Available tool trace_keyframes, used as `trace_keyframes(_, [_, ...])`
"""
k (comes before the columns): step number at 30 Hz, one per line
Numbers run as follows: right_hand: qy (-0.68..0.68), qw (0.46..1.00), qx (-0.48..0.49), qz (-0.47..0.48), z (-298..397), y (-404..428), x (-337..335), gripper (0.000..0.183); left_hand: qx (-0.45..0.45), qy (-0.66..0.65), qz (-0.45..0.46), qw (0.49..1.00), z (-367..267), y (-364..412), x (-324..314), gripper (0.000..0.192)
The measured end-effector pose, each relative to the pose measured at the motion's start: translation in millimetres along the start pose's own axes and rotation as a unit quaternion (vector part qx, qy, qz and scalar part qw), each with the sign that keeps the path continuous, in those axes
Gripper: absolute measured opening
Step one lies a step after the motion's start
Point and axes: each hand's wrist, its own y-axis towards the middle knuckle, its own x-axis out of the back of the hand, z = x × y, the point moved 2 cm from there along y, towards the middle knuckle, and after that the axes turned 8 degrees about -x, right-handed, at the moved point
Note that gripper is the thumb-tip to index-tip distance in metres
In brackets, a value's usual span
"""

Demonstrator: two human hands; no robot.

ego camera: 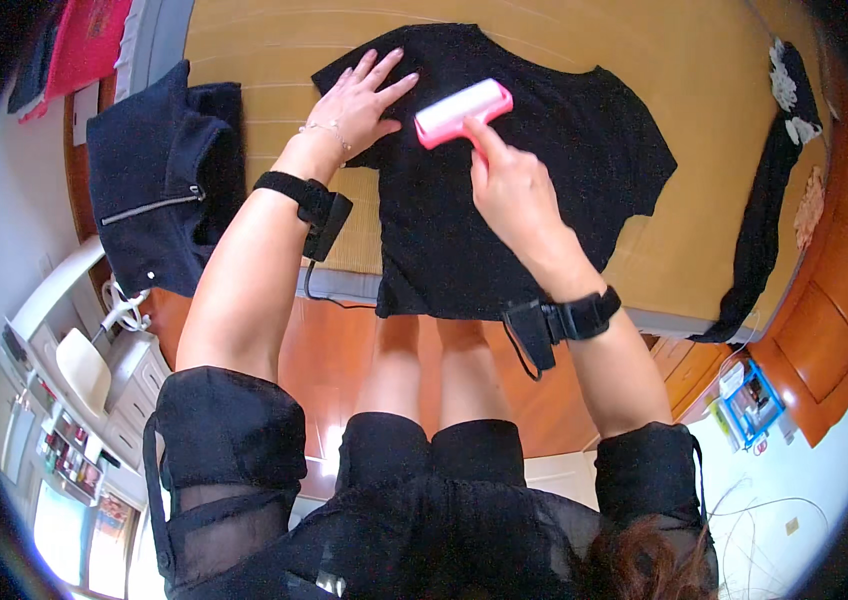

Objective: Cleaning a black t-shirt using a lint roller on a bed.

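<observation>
A black short-sleeved T-shirt point(454, 225) lies spread on the mat-covered bed point(289, 112), its hem hanging over the near edge. My left hand point(360, 105) rests flat on the sleeve and shoulder at the shirt's left, fingers apart, holding nothing. In my right hand point(518, 184) is a lint roller point(461, 112) with a pink frame and a white roll. Its handle is mostly hidden inside my fist, and my index finger stretches along the neck. The roll is over the upper chest of the shirt; whether it touches the cloth I cannot tell.
A folded dark garment with a zip point(154, 172) overhangs the bed's left edge. Along the right lies a long black cloth with white trim point(761, 210), beside a wooden headboard point(821, 337). A white chair point(84, 367) and drawers point(131, 397) stand lower left. Cables hang from both wrist straps.
</observation>
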Motion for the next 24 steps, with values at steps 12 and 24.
trace_keyframes(12, [-0.054, 0.975, -0.155, 0.148, -93, -172, 29, 0.04, 0.033, 0.047, 0.096, 0.994, -2, 3, 11, 0.092])
trace_keyframes(24, [0.065, 0.994, -0.074, 0.047, 17, -79, -32, 0.037, 0.045, 0.082, 0.098, 0.991, -33, -34, -6, 0.088])
